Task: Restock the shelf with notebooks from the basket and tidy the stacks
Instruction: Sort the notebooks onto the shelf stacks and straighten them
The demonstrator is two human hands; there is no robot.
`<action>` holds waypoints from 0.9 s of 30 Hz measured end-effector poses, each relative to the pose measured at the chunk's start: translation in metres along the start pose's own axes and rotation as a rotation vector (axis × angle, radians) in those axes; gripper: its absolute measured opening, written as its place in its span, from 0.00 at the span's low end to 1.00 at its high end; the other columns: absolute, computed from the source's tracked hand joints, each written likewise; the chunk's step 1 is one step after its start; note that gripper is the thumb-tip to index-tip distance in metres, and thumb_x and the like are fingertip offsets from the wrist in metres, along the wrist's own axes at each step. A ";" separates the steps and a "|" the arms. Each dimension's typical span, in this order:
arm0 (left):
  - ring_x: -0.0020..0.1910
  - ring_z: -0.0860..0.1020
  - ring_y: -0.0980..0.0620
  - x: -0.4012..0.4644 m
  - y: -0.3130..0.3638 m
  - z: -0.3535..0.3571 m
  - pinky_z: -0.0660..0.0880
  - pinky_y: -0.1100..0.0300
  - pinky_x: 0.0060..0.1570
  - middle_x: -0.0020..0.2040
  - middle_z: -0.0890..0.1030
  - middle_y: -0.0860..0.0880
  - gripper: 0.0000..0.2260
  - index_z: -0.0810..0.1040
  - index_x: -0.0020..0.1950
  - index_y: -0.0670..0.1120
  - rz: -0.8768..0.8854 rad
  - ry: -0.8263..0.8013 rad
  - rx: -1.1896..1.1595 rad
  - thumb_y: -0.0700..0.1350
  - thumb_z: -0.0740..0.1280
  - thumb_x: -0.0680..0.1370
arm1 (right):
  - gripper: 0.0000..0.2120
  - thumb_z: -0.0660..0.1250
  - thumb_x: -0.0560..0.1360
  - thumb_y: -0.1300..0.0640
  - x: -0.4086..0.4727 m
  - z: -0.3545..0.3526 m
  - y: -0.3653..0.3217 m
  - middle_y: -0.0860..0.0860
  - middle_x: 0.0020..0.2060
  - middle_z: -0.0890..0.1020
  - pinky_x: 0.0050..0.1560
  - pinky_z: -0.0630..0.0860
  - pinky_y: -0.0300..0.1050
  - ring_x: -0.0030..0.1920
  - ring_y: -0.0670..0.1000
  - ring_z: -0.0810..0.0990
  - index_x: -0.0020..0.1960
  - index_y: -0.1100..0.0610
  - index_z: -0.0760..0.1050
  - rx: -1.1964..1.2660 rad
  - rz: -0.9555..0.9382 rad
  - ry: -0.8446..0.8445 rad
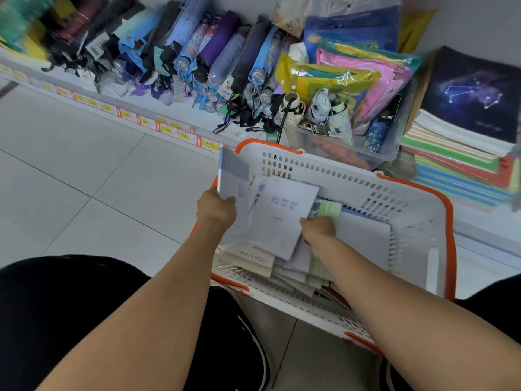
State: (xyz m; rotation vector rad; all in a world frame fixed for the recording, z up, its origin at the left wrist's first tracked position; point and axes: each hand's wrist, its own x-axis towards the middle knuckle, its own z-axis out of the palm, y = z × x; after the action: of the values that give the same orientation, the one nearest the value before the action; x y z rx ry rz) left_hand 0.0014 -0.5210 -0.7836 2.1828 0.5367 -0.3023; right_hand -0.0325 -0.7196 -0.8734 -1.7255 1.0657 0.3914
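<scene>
Down over the white basket (352,176) with the orange rim, both bare arms reach forward from the bottom of the head view. The left hand (216,210) is raised a little at the basket's left edge. Its fingers curl round a notebook with a blue strip (232,172) and hold it up on its edge. The right hand (320,228) goes lower, into the basket. Its fingers pinch the edge of a pale notebook (282,215), tilted on top of the pile. More notebooks lie under it, one cream book with printed words (248,259) near the front. On the shelf (186,112) behind the basket lie folded umbrellas (197,55). A stack of notebooks with a starry cover (473,100) sits at the right.
</scene>
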 end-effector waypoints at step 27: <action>0.58 0.81 0.40 -0.093 0.205 -0.081 0.79 0.42 0.55 0.60 0.81 0.43 0.22 0.70 0.67 0.43 0.428 -0.420 -0.755 0.35 0.71 0.75 | 0.29 0.69 0.78 0.63 -0.175 -0.177 -0.191 0.52 0.64 0.79 0.58 0.79 0.58 0.59 0.54 0.82 0.74 0.50 0.62 0.504 -0.792 -0.398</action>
State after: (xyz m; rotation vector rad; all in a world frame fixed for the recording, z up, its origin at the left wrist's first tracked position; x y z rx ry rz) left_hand 0.0192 -0.5947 -0.5566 1.3906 -0.0681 -0.2576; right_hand -0.0152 -0.7777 -0.5654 -1.3887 0.1226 -0.0484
